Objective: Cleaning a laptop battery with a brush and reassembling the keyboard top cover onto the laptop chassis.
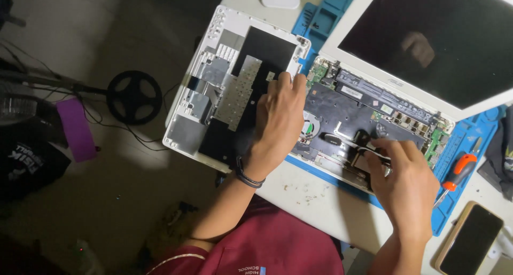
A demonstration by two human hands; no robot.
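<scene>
Left hand (pixel 279 120) lies flat with fingers spread on the flipped keyboard cover (pixel 235 83), which sits just left of the open laptop base (pixel 368 120) on the surface. Right hand (pixel 403 184) has its fingers pinched narrow on a small dark part near the base's front edge — can't tell exactly what. I'd keep the cover pinned and lift gently — no yanking near that board.

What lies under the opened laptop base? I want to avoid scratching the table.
A blue work mat shows beneath the laptop base; how far it runs underneath is covered.
</scene>
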